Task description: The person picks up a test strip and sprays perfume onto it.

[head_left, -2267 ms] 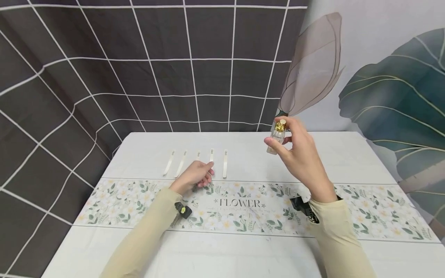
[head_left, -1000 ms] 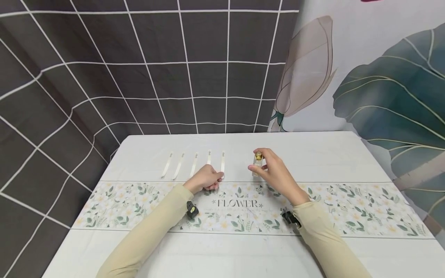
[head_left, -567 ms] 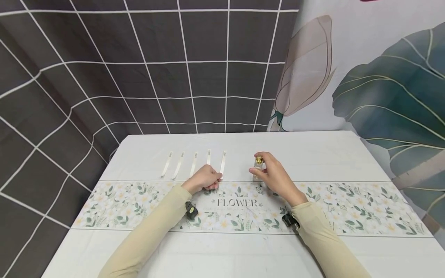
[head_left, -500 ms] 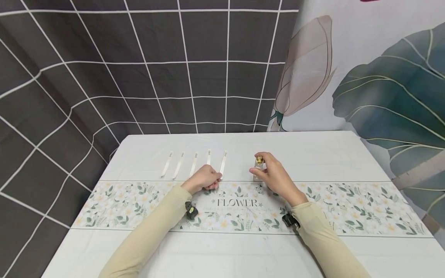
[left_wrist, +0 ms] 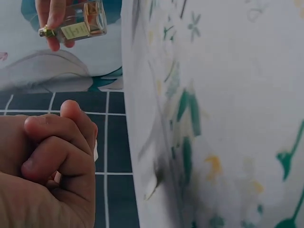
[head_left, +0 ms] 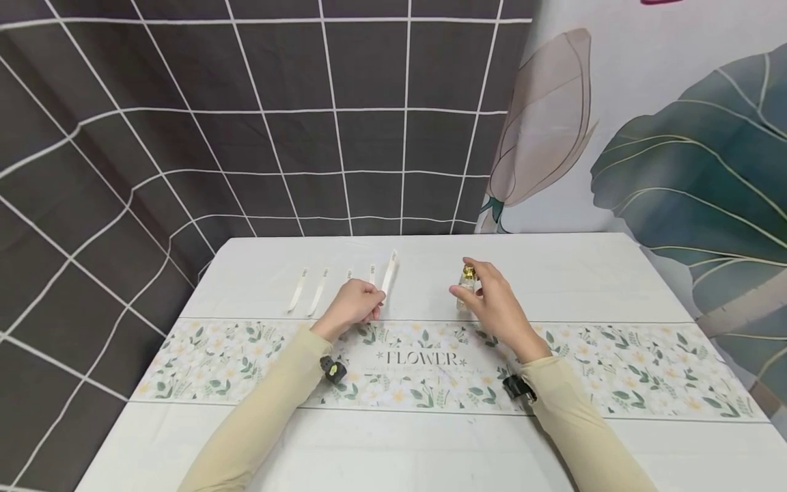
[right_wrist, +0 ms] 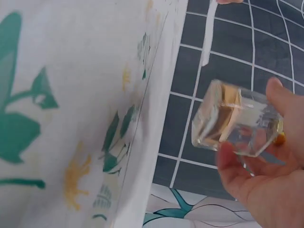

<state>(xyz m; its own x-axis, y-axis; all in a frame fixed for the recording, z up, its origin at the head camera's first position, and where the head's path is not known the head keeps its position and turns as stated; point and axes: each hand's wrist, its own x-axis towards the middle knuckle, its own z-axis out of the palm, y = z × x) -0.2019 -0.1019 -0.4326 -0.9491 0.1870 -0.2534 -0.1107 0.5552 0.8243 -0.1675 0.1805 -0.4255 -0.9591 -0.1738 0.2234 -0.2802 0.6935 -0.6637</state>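
A narrow white paper test strip with small print at its tip is pinched between thumb and fingers of my left hand. In the right wrist view the strip stands off the tabletop, against the dark curtain. My right hand grips a small clear glass perfume bottle with a gold neck, thumb on one side and fingers on the other. The left wrist view shows a pale label on the bottle. The bottle is held above the table, apart from the strip.
Several similar strips lie in a row on the white tablecloth, left of and partly behind the left hand. A printed floral band with the word FLOWER crosses the cloth. A dark grid curtain hangs behind the table, with a leaf-patterned one at right.
My left hand moved to the rightmost strip, took hold of its near end and lifted it off the table. The right hand brought the bottle down and leftward, then slightly up and right.
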